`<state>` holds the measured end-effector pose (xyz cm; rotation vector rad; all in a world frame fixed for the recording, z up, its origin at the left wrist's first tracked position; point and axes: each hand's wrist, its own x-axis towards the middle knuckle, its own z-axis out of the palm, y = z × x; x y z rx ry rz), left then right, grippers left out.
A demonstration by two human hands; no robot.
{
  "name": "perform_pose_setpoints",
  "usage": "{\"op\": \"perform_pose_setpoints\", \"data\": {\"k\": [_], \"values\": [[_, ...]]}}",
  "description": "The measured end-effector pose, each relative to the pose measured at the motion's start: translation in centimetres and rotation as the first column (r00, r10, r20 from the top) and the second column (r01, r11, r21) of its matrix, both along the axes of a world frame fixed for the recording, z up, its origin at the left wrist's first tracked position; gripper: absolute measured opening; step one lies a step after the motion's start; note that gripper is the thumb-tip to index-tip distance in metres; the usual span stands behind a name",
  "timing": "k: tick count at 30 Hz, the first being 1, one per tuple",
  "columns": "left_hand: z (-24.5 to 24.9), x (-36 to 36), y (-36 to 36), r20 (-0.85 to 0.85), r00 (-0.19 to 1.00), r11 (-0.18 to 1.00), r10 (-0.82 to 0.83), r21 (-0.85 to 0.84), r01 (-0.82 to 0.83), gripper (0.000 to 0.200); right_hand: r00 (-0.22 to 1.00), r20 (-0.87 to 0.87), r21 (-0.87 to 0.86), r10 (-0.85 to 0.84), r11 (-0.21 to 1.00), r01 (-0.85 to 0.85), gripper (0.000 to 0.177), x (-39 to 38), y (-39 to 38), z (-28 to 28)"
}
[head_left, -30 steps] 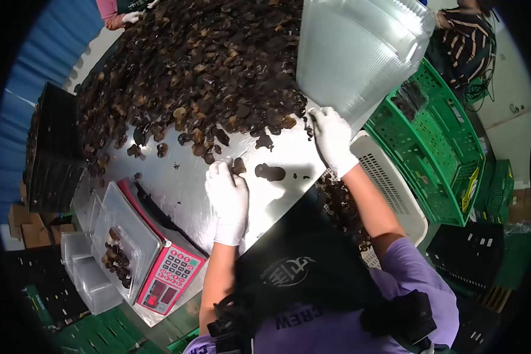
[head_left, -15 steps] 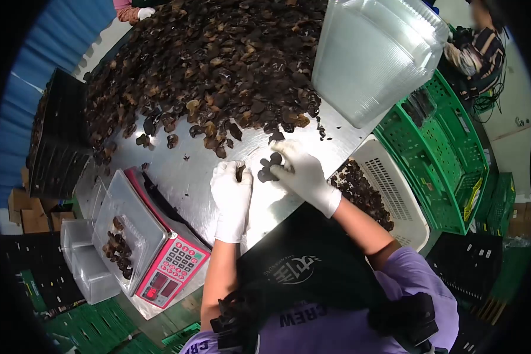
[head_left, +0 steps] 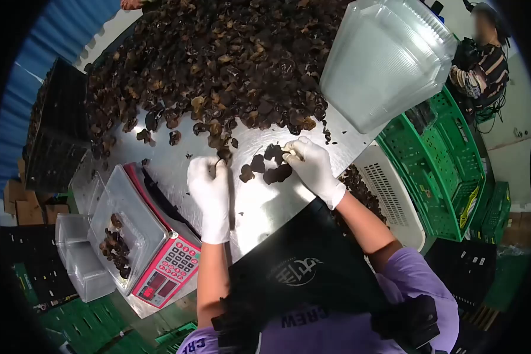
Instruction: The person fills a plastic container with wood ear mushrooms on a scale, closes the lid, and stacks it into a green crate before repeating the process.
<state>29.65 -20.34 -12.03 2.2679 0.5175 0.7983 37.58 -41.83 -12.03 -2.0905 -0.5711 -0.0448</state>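
The right grip point(head_left: 314, 168) is pinching its fingertips together on a small piece point(head_left: 291, 153) of dried dark mushroom, just above a few loose mushrooms point(head_left: 266, 167) that are lying apart from the main heap point(head_left: 218, 65), which is spreading away beyond both hands. The left grip point(head_left: 209, 194) is resting knuckles-up with its fingertips curling at a mushroom scrap point(head_left: 222, 156); whether it is clamping that scrap I cannot tell. Down and outward from the left grip, a clear tray point(head_left: 137, 211) is sitting on a red scale point(head_left: 171, 271) and is holding only a small cluster of mushrooms point(head_left: 115, 251) at one end, so the filling is looking barely begun, with nearly the whole heap waiting to be picked over. The counter point(head_left: 259, 206) is shining bare steel between the two grips. Past the right grip a tall stack of clear trays point(head_left: 389, 59) is leaning, with a white basket point(head_left: 389, 177) and green crates point(head_left: 448, 159) below it; a person in a striped sleeve point(head_left: 484, 71) is working beyond.
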Motion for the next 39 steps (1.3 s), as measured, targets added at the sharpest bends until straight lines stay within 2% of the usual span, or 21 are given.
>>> {"op": "perform_pose_setpoints", "data": {"k": [3,5,7,8,9,11,15,19,23,25,27,28,29,31,32,33,35,36,37,38,39], "values": [[-1.0,-4.4,1.4,-0.177,0.977,0.973,0.12,-0.175,-0.151,0.009,0.993,-0.085,0.103,0.082,0.992,-0.073,0.014,0.2,1.1,1.0],[-2.2,-6.4,1.8,-0.207,0.976,0.937,0.07,-0.322,-0.136,0.011,0.985,-0.126,0.108,0.121,0.988,-0.108,0.013,0.2,1.7,1.0],[-0.5,-7.1,1.2,-0.357,0.934,0.97,0.026,-0.217,-0.11,0.025,0.993,-0.057,0.136,0.1,0.986,-0.092,0.014,0.0,2.1,1.1],[0.5,-6.8,0.7,-0.333,0.938,0.994,0.094,0.075,-0.073,0.03,0.998,-0.031,0.094,0.063,0.994,-0.06,0.014,-0.1,2.1,0.5],[1.4,-6.2,0.2,-0.291,0.945,0.932,0.15,0.361,-0.037,0.034,0.997,-0.032,0.093,0.067,0.994,-0.063,0.014,-0.2,1.9,0.2],[2.9,-4.7,-0.9,-0.219,0.976,0.971,0.002,0.235,0.051,0.032,0.998,-0.06,0.113,0.009,0.994,-0.002,0.014,-0.5,1.3,-0.1],[1.3,-1.2,-3.5,-0.297,0.906,0.92,-0.303,0.159,0.359,0.037,0.988,-0.132,0.115,-0.079,0.989,0.094,0.011,-1.1,-0.4,-1.0],[0.3,0.4,-4.9,-0.538,0.807,0.914,-0.241,0.153,0.375,0.036,0.968,-0.242,0.16,-0.07,0.981,0.111,0.012,-1.0,-2.1,-1.7],[-0.7,-0.2,-4.2,-0.473,0.846,0.917,-0.245,0.171,0.361,0.029,0.925,-0.373,0.142,-0.068,0.981,0.129,0.023,-0.6,-2.9,-3.0],[-0.6,-1.0,-4.0,-0.189,0.954,0.967,-0.231,0.068,0.247,0.023,0.903,-0.427,0.069,-0.053,0.993,0.091,0.032,-0.4,-2.9,-1.6],[0.1,-1.9,-4.1,-0.114,0.967,0.962,-0.228,0.124,0.242,0.022,0.943,-0.333,-0.013,-0.018,1.0,0.015,0.037,-0.3,-2.7,-0.6],[0.5,-2.4,-4.8,-0.054,0.959,0.953,-0.277,-0.146,0.266,0.023,0.942,-0.334,-0.013,-0.017,1.0,0.014,0.037,-0.1,-2.6,-0.4],[0.8,-2.9,-5.7,0.018,0.952,0.869,-0.306,-0.403,0.287,0.024,0.962,-0.273,-0.128,-0.003,0.991,-0.033,0.037,0.1,-2.5,-0.2],[1.0,-3.5,-8.9,0.033,0.848,0.846,-0.529,-0.056,0.53,0.029,0.987,-0.151,-0.358,0.051,0.928,-0.103,0.038,0.5,-2.1,0.1],[0.9,-4.0,-11.1,0.004,0.692,0.692,-0.722,0.026,0.722,0.034,0.993,-0.035,-0.317,0.11,0.941,-0.115,0.034,0.8,-2.4,-1.0],[0.9,-4.4,-13.1,-0.044,0.494,0.489,-0.868,0.098,0.867,0.039,0.99,-0.042,-0.317,0.135,0.938,-0.141,0.031,1.1,-2.4,-0.8],[3.2,-5.3,-14.9,-0.218,0.407,0.439,-0.887,-0.128,0.889,0.053,0.984,-0.083,-0.355,0.16,0.917,-0.179,0.029,2.1,-3.3,0.0],[1.8,-4.6,-14.8,-0.146,0.469,0.475,-0.871,-0.007,0.88,0.053,0.984,-0.109,-0.234,0.141,0.958,-0.163,0.026,2.6,-4.1,-0.4],[2.8,-3.2,-13.7,-0.206,0.523,0.539,-0.827,-0.028,0.842,0.05,0.983,-0.136,-0.112,0.121,0.984,-0.137,0.024,2.7,-4.4,0.2],[1.2,-2.6,-13.0,-0.238,0.713,0.685,-0.659,0.201,0.7,0.046,0.912,-0.406,0.071,0.065,0.997,-0.039,0.018,2.4,-5.1,1.2],[-1.0,-1.5,-12.4,-0.401,0.818,0.77,-0.412,0.327,0.548,0.045,0.818,-0.567,0.215,0.095,0.976,0.036,0.015,2.8,-6.2,0.4]]}}
